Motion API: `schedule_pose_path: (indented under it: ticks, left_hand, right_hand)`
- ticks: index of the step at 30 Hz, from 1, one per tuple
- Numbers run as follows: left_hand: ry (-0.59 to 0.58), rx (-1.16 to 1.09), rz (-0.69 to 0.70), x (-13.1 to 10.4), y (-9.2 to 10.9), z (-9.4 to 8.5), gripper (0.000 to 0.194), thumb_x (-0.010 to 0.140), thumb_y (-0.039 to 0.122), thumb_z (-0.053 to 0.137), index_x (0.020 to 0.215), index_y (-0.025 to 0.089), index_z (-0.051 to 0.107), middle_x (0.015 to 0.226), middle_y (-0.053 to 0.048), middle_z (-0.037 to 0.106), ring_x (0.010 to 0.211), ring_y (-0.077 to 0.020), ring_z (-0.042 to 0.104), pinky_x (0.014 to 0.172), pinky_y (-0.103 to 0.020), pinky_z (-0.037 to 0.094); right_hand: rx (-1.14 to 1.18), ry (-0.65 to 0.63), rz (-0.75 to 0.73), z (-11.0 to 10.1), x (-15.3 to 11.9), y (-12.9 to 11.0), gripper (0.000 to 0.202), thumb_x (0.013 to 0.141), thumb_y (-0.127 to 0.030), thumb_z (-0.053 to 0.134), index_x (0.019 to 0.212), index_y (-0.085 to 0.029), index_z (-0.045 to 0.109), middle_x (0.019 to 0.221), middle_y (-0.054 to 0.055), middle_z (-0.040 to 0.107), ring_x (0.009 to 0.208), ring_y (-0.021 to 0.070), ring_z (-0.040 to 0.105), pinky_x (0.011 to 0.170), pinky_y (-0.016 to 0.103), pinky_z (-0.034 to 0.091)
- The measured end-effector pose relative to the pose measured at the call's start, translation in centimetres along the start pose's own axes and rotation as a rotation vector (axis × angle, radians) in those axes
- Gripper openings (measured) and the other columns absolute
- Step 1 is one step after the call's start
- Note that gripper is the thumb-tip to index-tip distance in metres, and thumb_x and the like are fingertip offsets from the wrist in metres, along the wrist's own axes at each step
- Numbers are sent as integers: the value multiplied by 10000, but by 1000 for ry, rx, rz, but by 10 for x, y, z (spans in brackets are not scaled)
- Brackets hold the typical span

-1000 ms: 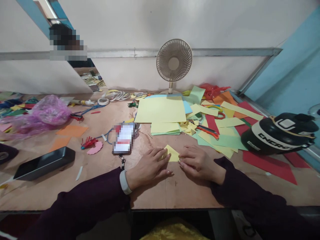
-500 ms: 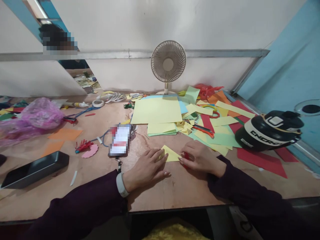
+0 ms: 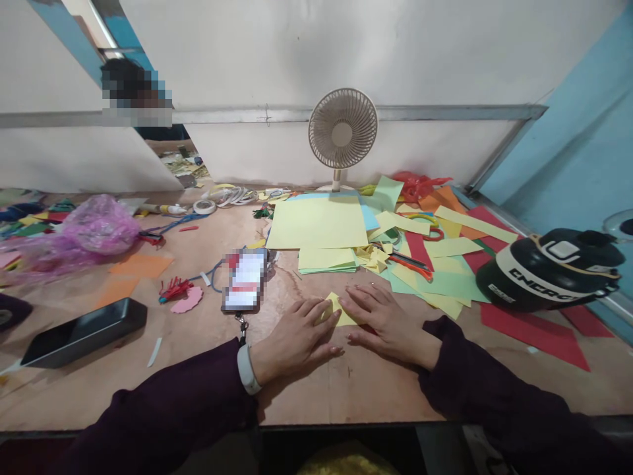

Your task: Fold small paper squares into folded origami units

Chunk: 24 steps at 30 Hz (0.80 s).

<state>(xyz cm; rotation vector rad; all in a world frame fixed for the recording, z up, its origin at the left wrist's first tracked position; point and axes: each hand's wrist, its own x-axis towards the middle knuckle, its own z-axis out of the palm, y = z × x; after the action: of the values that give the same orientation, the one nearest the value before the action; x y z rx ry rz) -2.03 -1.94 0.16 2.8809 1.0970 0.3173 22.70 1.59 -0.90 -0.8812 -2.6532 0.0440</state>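
- The yellow paper (image 3: pixel 334 302) lies flat on the bench (image 3: pixel 306 404), around midway between its left and right edges and nearer the near edge than the far one. Its peak points toward the far edge; the hands hide its sides.
- It looks very light and thin, stiff enough to take a crease but easily bent, torn or slid askew. Light pressure from flat fingertips should suit it better than a hard pinch.
- The best hold seems to be at its outer sides, one hand on each, or by a finger and thumb at the bare peak.
- The left hand (image 3: pixel 297 336) is loosely spread, palm down, its fingers over the paper's left side, grasping nothing.
- The right hand (image 3: pixel 390 326) is likewise unclenched, fingers spread over the right side; whether a fingertip pins a fold cannot be told.
- Just beyond, toward the far edge, lie a small stack (image 3: pixel 326 260) and crumpled scraps (image 3: pixel 374 256), light enough to scatter.
- The fan (image 3: pixel 342 134) stands at the far edge; whether it blows cannot be told, but a draught could lift loose paper.
- The bottle (image 3: pixel 544 272), near the right edge, looks heavy and rigid, well apart from the paper.
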Motion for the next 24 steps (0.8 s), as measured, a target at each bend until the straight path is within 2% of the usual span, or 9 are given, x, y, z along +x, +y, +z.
schedule_pose_path:
  ticks: [7,12,17,24]
  left_hand:
    - [11,-18,-11,2,1,-3,592,956,585,438,1380,173,465,1364,-163,504,1233,-309,474,1015,-466,406]
    - [23,-37,-7,2,-1,-2,597,956,602,420,1361,168,478,1363,-167,504,1232,-308,473,1011,-459,403]
    - [15,-40,-3,1,-2,0,592,966,600,395,1374,178,466,1383,-161,484,1222,-307,471,999,-459,395]
    - [-2,-28,4,0,-3,-1,596,975,595,370,1403,187,448,1370,-151,495,1242,-310,443,1011,-467,381]
  right_hand:
    - [-85,-120,52,9,5,1,600,957,-532,463,1458,-204,431,1518,163,403,1382,325,376,1100,557,334]
    - [-71,-166,70,8,14,1,620,952,-547,459,1463,-198,428,1525,174,387,1403,334,344,1122,556,311]
    - [-43,-157,78,8,15,5,585,967,-522,447,1460,-207,435,1520,169,396,1417,315,326,1137,517,307]
    - [-49,-106,46,9,10,17,498,1000,-430,416,1453,-224,441,1528,149,391,1411,303,339,1137,537,312]
